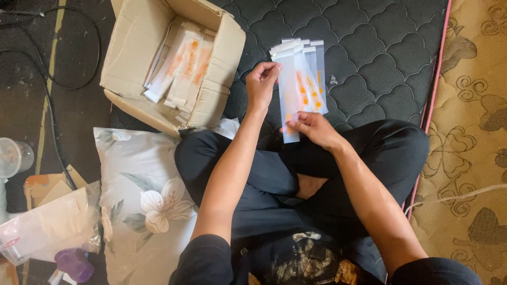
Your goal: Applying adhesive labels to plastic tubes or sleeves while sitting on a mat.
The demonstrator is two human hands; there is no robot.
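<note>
While the person sits cross-legged on a dark quilted mattress (380,47), the left hand (262,79) pinches the top of a fan of thin, glossy plastic sleeves (303,84) with orange print, and the right hand (315,128) closes on their lower ends. An open corrugated cardboard box (132,53) of more sleeves sits at the mattress's left edge, a floral pillow (142,195) below it.

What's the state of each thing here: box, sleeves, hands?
Cardboard box: flaps open, tipped on its side, part full of sleeves.
Clear sleeves: fanned out, held above the mattress.
Left hand: pinching the top of the front sleeve.
Right hand: gripping the fan's lower end.
Floral pillow: lying flat.
</note>
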